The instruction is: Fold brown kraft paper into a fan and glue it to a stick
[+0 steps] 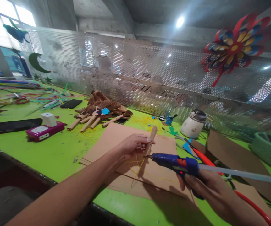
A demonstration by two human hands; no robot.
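My left hand (135,145) is closed around a narrow folded strip of brown paper (153,133), held tilted over the work surface. Thin yellow strands (137,168) hang in loops below the strip. In my right hand (203,185) is a blue hot glue gun (168,159) with a small red light lit and a long clear glue stick coming out of its back. The gun's nozzle is at the lower end of the paper strip; whether it touches, I cannot tell. Beneath both hands lie stacked brown paper sheets (114,135).
Brown paper broom-like pieces (93,119) lie behind the sheets. A purple power strip (45,131) with a white plug and a black phone (71,104) are at left. On the right are a white cup (193,124), red-handled scissors (203,157) and a green basket (268,150). A perforated screen (135,62) closes off the back.
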